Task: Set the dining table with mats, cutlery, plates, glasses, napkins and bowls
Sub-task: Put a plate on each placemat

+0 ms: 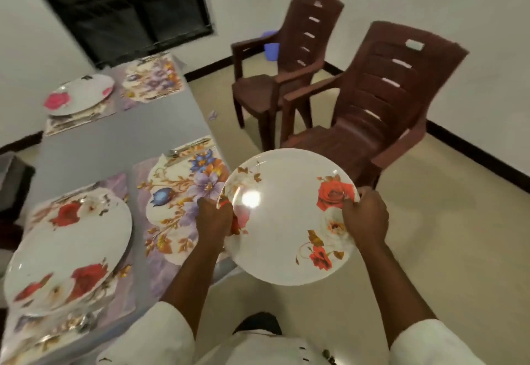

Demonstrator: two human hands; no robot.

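Beyond the grey counter (120, 146) edge, I see my left hand (213, 218) and right hand (365, 215) gripping opposite rims of a round, glossy, rose-printed plate (286, 218), face up.

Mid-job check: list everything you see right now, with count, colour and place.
Table: one, grey, left.
Placemats: four, floral; near-right mat and far-right mat bare of plates.
Plates on mats: two, white with red roses; near-left, far-left.
Held plate: one, white with red roses, off the table's right edge.
Cutlery: silver, far edge of near-right mat; count unclear.
Chairs: two, brown plastic, right; nearer, farther.
Blue object: behind farther chair.
Window: dark, top left.
Left hand, right hand: grip the held plate's rim.
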